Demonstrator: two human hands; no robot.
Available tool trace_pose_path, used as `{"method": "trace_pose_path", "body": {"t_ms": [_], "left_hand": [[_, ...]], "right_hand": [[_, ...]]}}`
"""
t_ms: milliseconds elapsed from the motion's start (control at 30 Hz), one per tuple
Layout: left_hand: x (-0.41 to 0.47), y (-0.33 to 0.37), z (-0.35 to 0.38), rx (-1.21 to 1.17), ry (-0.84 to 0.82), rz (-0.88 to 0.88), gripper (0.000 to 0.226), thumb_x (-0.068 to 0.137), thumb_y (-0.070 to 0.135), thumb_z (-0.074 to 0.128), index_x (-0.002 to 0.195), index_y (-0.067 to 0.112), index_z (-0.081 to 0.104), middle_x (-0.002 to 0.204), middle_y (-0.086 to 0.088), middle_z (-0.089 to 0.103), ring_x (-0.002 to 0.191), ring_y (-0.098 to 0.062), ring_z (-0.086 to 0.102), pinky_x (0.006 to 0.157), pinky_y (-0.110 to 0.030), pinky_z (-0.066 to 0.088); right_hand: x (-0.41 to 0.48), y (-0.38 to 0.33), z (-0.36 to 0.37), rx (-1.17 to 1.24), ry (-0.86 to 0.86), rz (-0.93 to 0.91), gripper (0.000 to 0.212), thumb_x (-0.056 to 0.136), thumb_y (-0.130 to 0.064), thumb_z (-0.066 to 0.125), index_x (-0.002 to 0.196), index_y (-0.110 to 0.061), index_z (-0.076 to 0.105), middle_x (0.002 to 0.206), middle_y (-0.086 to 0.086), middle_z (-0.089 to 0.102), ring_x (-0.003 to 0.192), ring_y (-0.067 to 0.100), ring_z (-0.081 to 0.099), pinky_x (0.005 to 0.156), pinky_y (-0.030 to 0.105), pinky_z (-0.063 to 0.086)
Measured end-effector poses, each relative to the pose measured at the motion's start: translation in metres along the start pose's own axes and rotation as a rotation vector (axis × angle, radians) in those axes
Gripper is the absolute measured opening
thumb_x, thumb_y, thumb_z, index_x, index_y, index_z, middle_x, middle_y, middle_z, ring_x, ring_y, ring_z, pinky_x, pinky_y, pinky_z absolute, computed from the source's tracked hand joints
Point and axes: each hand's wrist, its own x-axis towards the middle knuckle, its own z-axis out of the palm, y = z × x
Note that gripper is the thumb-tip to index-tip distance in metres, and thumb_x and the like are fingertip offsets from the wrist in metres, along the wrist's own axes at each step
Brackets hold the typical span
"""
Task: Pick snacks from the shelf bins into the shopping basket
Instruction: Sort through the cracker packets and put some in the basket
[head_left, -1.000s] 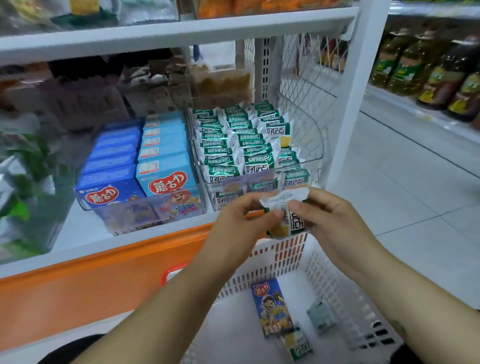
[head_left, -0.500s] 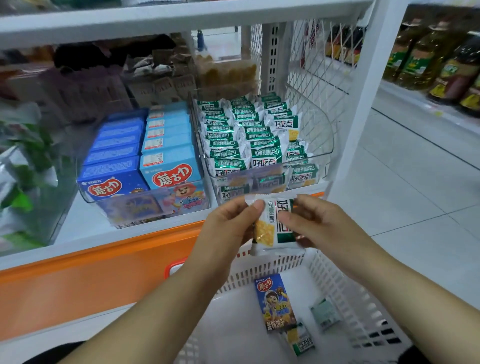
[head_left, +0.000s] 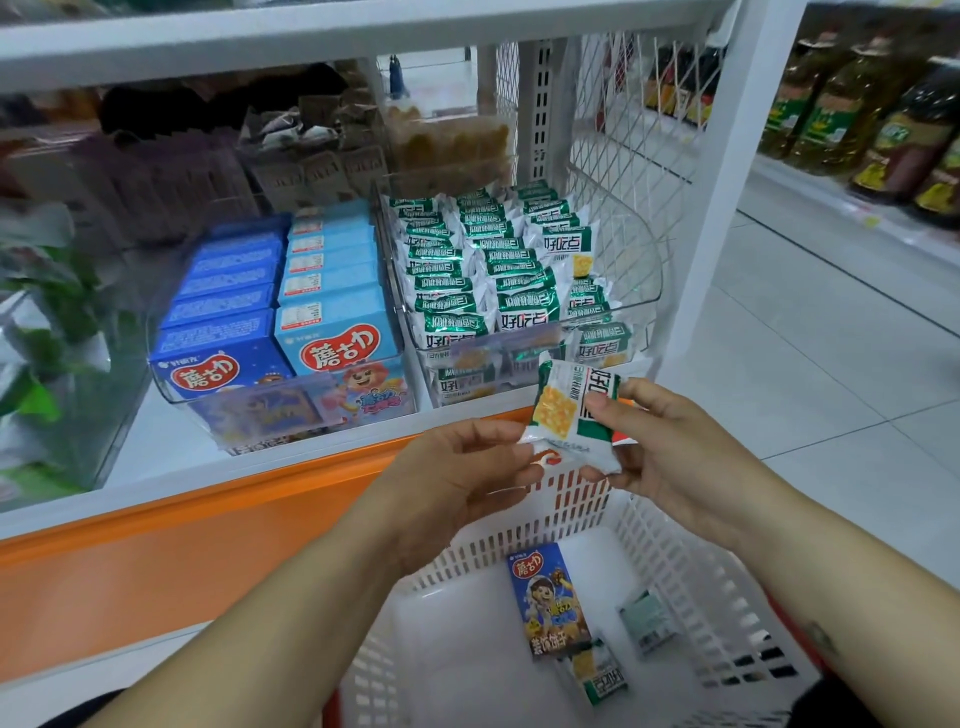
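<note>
You have the snack packet (head_left: 569, 410) up in the air in both hands, above the far rim of the shopping basket (head_left: 675, 551), at about 12 o'clock from the basket's middle. Your right hand (head_left: 670, 452) pinches it from the 3 o'clock side, thumb on the printed face and the other fingers (head_left: 597, 474) curled under the lower edge. Your left hand (head_left: 457, 467) nips the crimped corner at 7 o'clock. The packet looks very light. It is a thin, glossy film wrapper, probably slippery, with what seems to be a brittle cracker inside, so hold it by the flat sealed ends or lightly across the edges and do not squeeze the middle. A short, low release should suit it better than a toss. In the basket lie a blue box (head_left: 550, 597) near the centre, a green packet (head_left: 597, 670) at its 5 o'clock and a small pale packet (head_left: 647, 618) at 3 o'clock; the floor at 9 o'clock from the box is bare, a fair landing spot. At 12 o'clock from your hands the clear bin (head_left: 644, 291) of matching green packets juts out over the shelf edge (head_left: 156, 545), with the bin of blue boxes (head_left: 332, 358) at 10 o'clock. Only the basket's far wall stands between packet and floor, so bring the packet toward you before you let go.
</note>
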Motion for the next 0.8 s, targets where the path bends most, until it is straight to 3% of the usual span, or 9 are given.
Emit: {"method": "trace_pose_path", "body": {"t_ms": [167, 333, 433, 467, 567, 633, 733, 800], "left_hand": [[-0.003, 0.007, -0.004, 0.577, 0.060, 0.298, 0.012, 0.084, 0.010, 0.068, 0.092, 0.016, 0.063, 0.084, -0.004, 0.071, 0.075, -0.009, 0.071, 0.068, -0.018, 0.055], [-0.002, 0.006, -0.004, 0.640, 0.079, 0.384, 0.012, 0.086, 0.010, 0.066, 0.091, 0.019, 0.061, 0.085, 0.001, 0.068, 0.078, -0.008, 0.071, 0.070, -0.020, 0.056], [0.000, 0.000, -0.003, 0.723, 0.236, 0.362, 0.006, 0.091, 0.020, 0.061, 0.091, 0.026, 0.062, 0.085, 0.008, 0.071, 0.074, 0.000, 0.068, 0.066, -0.023, 0.058], [0.000, 0.000, -0.002, 0.645, 0.220, 0.304, 0.006, 0.092, 0.026, 0.058, 0.092, 0.027, 0.064, 0.088, 0.007, 0.073, 0.076, -0.001, 0.069, 0.071, -0.026, 0.059], [-0.005, 0.004, 0.006, 0.164, -0.002, 0.048, 0.035, 0.084, 0.046, 0.051, 0.099, 0.021, 0.070, 0.100, -0.001, 0.074, 0.092, -0.015, 0.071, 0.087, -0.040, 0.056], [-0.005, 0.004, 0.007, 0.024, -0.038, 0.034, 0.042, 0.077, 0.046, 0.054, 0.102, 0.015, 0.070, 0.100, -0.007, 0.074, 0.093, -0.021, 0.070, 0.089, -0.043, 0.055], [-0.001, 0.003, 0.003, -0.059, 0.014, 0.066, 0.038, 0.073, 0.027, 0.063, 0.106, 0.010, 0.063, 0.093, -0.012, 0.073, 0.082, -0.021, 0.070, 0.081, -0.040, 0.057], [0.000, 0.004, 0.001, -0.075, -0.021, 0.070, 0.041, 0.072, 0.020, 0.064, 0.112, 0.013, 0.061, 0.094, -0.013, 0.073, 0.082, -0.022, 0.069, 0.081, -0.041, 0.057]], "right_hand": [[-0.003, -0.003, -0.001, -0.010, 0.018, -0.059, 0.014, 0.090, -0.019, 0.057, 0.102, -0.013, 0.060, 0.070, 0.000, 0.070, 0.042, 0.006, 0.048, 0.052, 0.025, 0.041], [-0.004, -0.004, 0.000, -0.059, 0.011, -0.120, 0.014, 0.092, -0.019, 0.056, 0.105, -0.017, 0.060, 0.074, -0.002, 0.072, 0.047, 0.009, 0.055, 0.053, 0.026, 0.042], [-0.002, -0.001, -0.003, -0.365, 0.161, -0.327, 0.017, 0.088, -0.024, 0.064, 0.100, -0.035, 0.058, 0.091, -0.015, 0.071, 0.066, 0.006, 0.067, 0.056, 0.020, 0.050], [-0.003, 0.000, -0.003, -0.457, 0.200, -0.429, 0.021, 0.087, -0.024, 0.066, 0.099, -0.039, 0.057, 0.093, -0.021, 0.068, 0.070, 0.003, 0.067, 0.057, 0.018, 0.051], [-0.005, 0.007, -0.002, -0.823, 0.155, -0.707, 0.035, 0.084, -0.025, 0.071, 0.114, -0.040, 0.059, 0.104, -0.027, 0.064, 0.088, -0.003, 0.063, 0.071, 0.010, 0.048], [-0.002, 0.017, -0.003, -1.070, 0.057, -0.870, 0.040, 0.084, -0.023, 0.069, 0.121, -0.035, 0.061, 0.118, -0.024, 0.061, 0.105, -0.004, 0.056, 0.088, 0.012, 0.043], [-0.004, 0.015, -0.001, -0.891, -0.012, -0.795, 0.036, 0.089, -0.013, 0.063, 0.114, -0.039, 0.064, 0.122, -0.028, 0.058, 0.115, -0.009, 0.050, 0.097, 0.006, 0.035], [-0.006, 0.006, 0.001, -0.609, 0.057, -0.633, 0.031, 0.087, -0.018, 0.067, 0.107, -0.042, 0.063, 0.109, -0.023, 0.064, 0.102, -0.006, 0.059, 0.088, 0.012, 0.046]]}}
